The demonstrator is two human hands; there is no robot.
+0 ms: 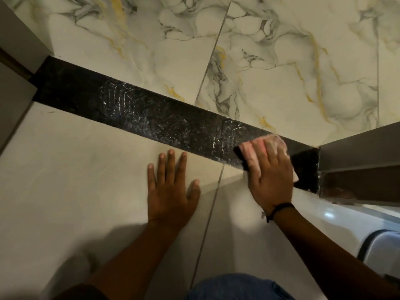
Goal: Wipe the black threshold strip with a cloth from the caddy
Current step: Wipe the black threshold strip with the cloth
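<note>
In the head view, the black threshold strip runs across the floor from about ten o'clock down to four o'clock, dividing the veined marble tiles above from the plain pale tiles below. The right hand, at roughly four o'clock, lies flat with fingers together, pressing a pink cloth onto the strip close to its right end, just beside the grey door frame. The left hand, near the centre and slightly toward six o'clock, is spread open and planted palm-down on the pale tile just below the strip, apparently as a brace; it holds nothing. Wiping looks under way but far from finished: white scuffs and dusty specks cover the strip from its middle toward the cloth, and the stretch toward ten o'clock looks duller rather than wiped. A white object with a dark rim sits at five o'clock; whether it is the caddy cannot be told. A dark band circles the right wrist. No brand, label or legible writing appears anywhere.
</note>
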